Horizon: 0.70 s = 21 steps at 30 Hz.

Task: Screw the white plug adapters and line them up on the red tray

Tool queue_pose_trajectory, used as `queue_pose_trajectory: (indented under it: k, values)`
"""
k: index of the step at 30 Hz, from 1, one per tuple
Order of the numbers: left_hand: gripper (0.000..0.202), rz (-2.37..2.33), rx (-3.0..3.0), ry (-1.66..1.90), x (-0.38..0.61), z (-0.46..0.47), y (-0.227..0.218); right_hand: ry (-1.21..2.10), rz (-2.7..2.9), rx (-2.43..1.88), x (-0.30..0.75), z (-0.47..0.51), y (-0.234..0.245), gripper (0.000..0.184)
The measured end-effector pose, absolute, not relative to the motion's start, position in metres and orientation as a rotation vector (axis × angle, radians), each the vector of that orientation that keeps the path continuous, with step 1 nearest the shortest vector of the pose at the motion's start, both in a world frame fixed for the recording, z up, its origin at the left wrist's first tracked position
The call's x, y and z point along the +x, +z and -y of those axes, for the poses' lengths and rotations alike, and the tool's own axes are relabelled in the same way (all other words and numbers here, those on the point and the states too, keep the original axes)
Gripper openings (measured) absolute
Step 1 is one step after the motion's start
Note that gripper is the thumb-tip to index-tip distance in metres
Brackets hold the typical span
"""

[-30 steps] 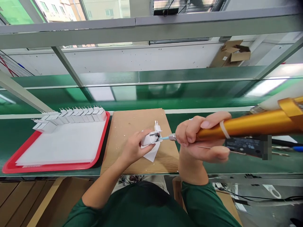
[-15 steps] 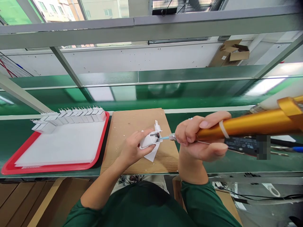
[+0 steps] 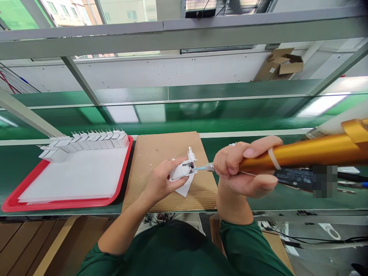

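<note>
My left hand [image 3: 161, 177] is closed around a white power adapter housing [image 3: 178, 173], its open end facing right with inner parts showing. A white plug piece with prongs [image 3: 191, 155] stands at the housing's upper edge. My right hand [image 3: 240, 163] grips a gold-bodied glue gun [image 3: 304, 149]. Its thin nozzle with a light blue sleeve [image 3: 201, 168] reaches the housing's open end; whether the tip touches inside cannot be made out. Below both lies a white sheet [image 3: 184, 188] on a cardboard mat [image 3: 161, 147].
At left, a red tray [image 3: 126, 168] lined with white sheets holds rows of white adapters [image 3: 94, 140], prongs up. Pens or tools [image 3: 350, 184] and a dark labelled object [image 3: 296, 179] lie right, partly behind my right hand. A frame bar [image 3: 80, 82] rises behind the bench.
My right hand and the glue gun have shifted very slightly to the right. The left hand and the adapter housing stay in place.
</note>
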<state>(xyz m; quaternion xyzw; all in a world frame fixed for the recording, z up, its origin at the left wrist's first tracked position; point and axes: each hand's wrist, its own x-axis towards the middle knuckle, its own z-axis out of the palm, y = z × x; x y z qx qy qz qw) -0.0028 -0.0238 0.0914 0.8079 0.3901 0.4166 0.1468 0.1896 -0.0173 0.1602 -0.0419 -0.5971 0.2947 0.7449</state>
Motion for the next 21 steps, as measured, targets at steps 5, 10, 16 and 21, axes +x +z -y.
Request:
queue_pose_trajectory:
  k: [5,10,16,21]
  values:
    - [0.045,-1.143,2.312,1.18,-0.003,0.024,0.09,0.628,1.286,-0.151,0.189,0.019,0.16,0.031]
    - [0.046,-1.147,2.29,1.18,-0.004,0.024,0.09,0.612,1.289,-0.1,0.189,0.018,0.161,0.035]
    - [0.045,-1.127,2.047,1.148,0.001,0.018,0.073,0.648,1.275,-0.074,0.188,0.019,0.161,0.038]
    - [0.045,-0.92,1.497,1.163,0.027,0.015,0.039,0.659,1.214,-0.054,0.182,0.023,0.164,0.036]
